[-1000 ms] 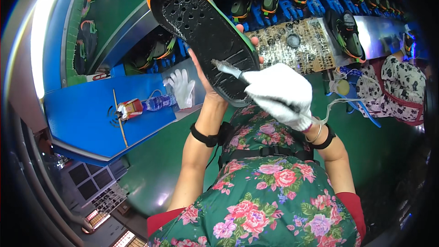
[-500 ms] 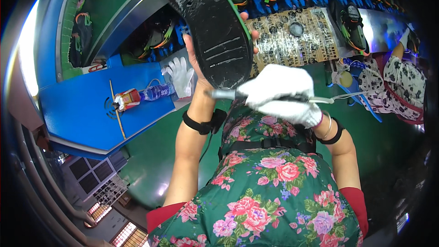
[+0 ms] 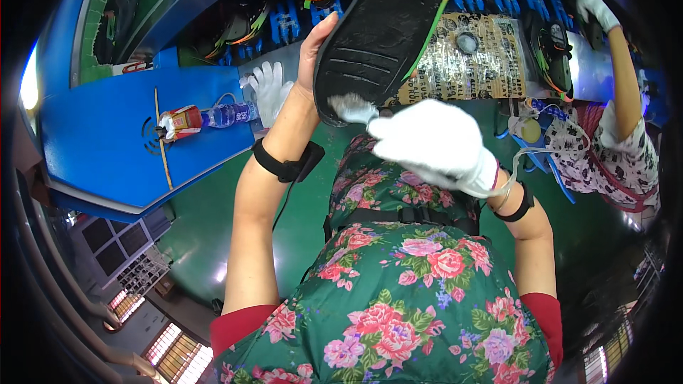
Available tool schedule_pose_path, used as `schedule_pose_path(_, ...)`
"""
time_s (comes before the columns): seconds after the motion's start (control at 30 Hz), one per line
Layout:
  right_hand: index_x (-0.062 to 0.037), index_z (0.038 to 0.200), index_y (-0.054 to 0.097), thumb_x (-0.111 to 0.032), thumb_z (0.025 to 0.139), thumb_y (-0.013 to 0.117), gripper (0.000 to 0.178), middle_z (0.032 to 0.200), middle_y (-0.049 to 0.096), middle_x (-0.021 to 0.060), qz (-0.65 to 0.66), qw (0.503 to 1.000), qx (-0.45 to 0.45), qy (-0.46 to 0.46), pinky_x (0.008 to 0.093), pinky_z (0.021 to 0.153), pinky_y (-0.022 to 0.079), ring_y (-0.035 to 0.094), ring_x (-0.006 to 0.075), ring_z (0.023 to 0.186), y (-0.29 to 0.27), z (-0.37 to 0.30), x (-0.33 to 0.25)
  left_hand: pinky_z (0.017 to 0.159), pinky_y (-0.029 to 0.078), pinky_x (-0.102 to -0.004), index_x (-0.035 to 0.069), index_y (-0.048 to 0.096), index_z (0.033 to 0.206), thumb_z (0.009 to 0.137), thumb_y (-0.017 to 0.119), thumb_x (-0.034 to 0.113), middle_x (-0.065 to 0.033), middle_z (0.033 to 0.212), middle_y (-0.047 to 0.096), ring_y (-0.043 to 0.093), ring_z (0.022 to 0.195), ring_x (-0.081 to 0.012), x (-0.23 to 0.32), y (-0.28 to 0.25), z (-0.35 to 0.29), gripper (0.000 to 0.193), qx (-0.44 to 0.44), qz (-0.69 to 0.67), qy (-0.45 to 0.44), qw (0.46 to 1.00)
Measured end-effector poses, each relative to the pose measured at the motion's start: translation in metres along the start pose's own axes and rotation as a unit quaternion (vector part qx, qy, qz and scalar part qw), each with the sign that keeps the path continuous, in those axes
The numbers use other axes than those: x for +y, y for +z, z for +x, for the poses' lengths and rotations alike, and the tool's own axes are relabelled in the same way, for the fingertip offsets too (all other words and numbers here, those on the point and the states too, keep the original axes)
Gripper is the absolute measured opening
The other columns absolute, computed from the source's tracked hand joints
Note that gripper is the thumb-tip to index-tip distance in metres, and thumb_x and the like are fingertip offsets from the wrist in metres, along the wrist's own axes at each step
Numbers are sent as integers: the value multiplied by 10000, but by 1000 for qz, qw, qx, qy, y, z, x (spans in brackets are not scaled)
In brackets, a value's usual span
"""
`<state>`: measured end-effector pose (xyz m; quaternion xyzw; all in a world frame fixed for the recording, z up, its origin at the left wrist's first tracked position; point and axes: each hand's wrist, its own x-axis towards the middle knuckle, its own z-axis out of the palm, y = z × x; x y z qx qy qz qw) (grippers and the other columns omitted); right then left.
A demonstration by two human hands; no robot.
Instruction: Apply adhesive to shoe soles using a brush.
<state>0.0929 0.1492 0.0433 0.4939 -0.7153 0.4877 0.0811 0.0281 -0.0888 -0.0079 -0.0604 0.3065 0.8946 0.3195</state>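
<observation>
My bare left hand (image 3: 314, 57) grips a black shoe (image 3: 377, 35) from behind and its left side, with the sole turned up toward me. The sole has green and orange along its right edge, small pits farther up and three grooves near the heel. Most of the fingers are hidden behind it. In a white knit glove, my right hand (image 3: 432, 144) is closed around a brush (image 3: 353, 109) with pale bristles. The bristles lie against the heel end of the sole. A thin clear tube (image 3: 514, 171) runs by the right wrist.
At left, a blue table (image 3: 99, 149) bears a plastic bottle (image 3: 231, 114), a red carton (image 3: 182, 122), a stick and a white glove (image 3: 268, 92). Ahead, shoes on blue holders line a conveyor beside a taped cardboard sheet (image 3: 473, 64). A co-worker's gloved hand (image 3: 596, 11) reaches in at right.
The shoe has shifted right and farther away with my left hand. The brush has come onto the heel of the sole. At right, the co-worker's arm now stretches toward the conveyor.
</observation>
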Motion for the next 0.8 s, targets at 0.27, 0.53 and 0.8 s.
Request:
schedule_pose_path(0.27,-87,894,793,-70,763,826,136,956,780,109,149,975,53,158,343,755,570,744,247,868,-2,6,5,997,562,-467,-45,568,1372,1001,533,376,-237,1281,665,706,1094,-334,2,3,-5,561,-3,-162,-20,987)
schedule_pose_path(0.53,26,1022,776,31,811,756,211,1020,757,155,424,789,143,421,281,710,549,696,172,824,20,-3,-12,1020,546,-454,-21,558,1383,1027,486,426,-216,1303,660,696,1121,-313,-18,-7,-7,576,-42,-207,15,977)
schedule_pose_path(0.8,-47,1011,800,26,817,766,210,1049,766,163,165,948,130,240,349,857,569,729,256,934,-18,28,29,1156,408,-471,21,409,1529,1022,444,574,-165,1484,536,553,1337,-319,-40,23,-27,750,84,-84,100,988)
